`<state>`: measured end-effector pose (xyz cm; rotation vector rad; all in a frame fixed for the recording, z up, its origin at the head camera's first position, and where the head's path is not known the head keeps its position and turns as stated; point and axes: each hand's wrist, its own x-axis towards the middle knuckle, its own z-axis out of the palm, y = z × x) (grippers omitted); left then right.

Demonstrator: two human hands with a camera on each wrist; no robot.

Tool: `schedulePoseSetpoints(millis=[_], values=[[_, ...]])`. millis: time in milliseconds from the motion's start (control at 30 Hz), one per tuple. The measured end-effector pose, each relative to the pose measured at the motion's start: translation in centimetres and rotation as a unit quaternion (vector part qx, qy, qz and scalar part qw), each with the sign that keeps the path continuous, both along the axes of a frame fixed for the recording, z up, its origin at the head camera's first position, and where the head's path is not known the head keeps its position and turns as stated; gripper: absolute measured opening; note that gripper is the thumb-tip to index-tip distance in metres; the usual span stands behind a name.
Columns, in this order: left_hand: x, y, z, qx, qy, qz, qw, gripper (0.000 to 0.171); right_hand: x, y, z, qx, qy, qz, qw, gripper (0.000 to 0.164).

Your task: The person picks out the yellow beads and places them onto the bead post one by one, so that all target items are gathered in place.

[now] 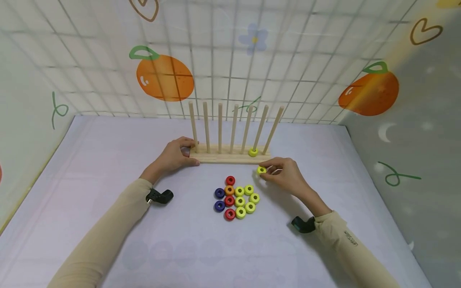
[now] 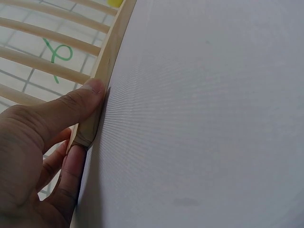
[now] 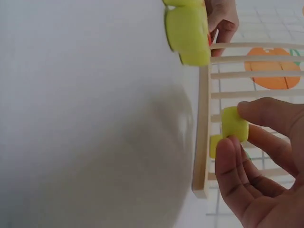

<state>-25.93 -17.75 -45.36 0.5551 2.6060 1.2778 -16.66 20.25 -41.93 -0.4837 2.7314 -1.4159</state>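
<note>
A wooden peg rack (image 1: 230, 159) with several upright pegs stands toward the back of the table. My left hand (image 1: 176, 154) grips its left end, thumb along the front edge and fingers around the end, as the left wrist view also shows. Between thumb and fingertips my right hand (image 1: 286, 174) pinches a yellow ring bead (image 3: 234, 124), just in front of the rack's right end. Another yellow bead (image 1: 253, 152) sits at the foot of the second peg from the right. Loose yellow beads (image 1: 239, 201) lie in a cluster in front of the rack.
Red beads (image 1: 229, 215), an orange bead (image 1: 229, 190) and two dark blue beads (image 1: 219, 206) lie on the left side of the cluster. A printed curtain (image 1: 223, 60) hangs close behind the rack. Black wrist cameras (image 1: 303, 225) stick out from both sleeves.
</note>
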Motion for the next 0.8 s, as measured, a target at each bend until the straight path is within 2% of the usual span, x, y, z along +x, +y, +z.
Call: schedulePoseSetpoints(millis=[467,800], values=[[0.1,-0.1,0.1,0.003,-0.005,-0.001,1.0000,0.075,0.3,1.7,1.6,0.007,0.022,-0.014,1.000,0.030],[0.2,-0.1,0.2,0.007,0.000,-0.003,1.0000,0.073,0.5,2.0,3.1,0.019,0.062,-0.025,0.998,0.030]])
